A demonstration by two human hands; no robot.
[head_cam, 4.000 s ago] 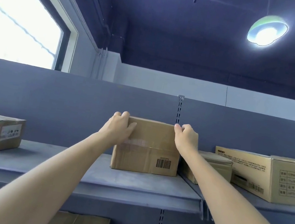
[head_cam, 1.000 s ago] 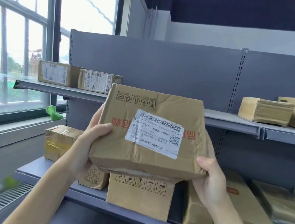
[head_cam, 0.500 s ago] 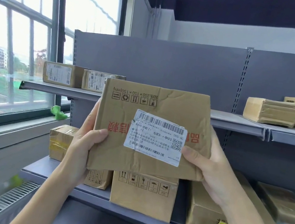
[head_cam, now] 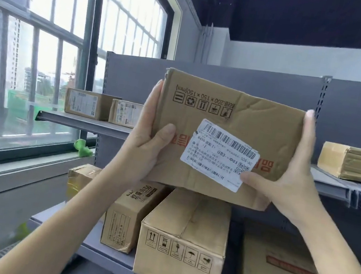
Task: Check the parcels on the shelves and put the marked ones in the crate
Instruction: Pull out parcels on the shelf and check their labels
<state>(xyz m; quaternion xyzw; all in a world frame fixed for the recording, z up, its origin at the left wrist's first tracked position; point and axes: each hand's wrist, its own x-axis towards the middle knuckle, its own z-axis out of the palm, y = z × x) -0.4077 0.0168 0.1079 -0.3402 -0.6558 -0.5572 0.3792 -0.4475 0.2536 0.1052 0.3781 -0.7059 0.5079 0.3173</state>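
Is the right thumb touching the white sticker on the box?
Touching. The head view shows the right hand gripping the box, its thumb tip lying on the sticker's lower right corner.

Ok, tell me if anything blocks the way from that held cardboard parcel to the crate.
Cannot say: no crate shows in this view. The creased brown cardboard parcel with the white shipping label is held up clear of the grey metal shelves, gripped by the left hand and right hand.

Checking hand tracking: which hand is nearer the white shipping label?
Right. Right hand thumb lies on the shipping label corner; left hand thumb stops just short of it.
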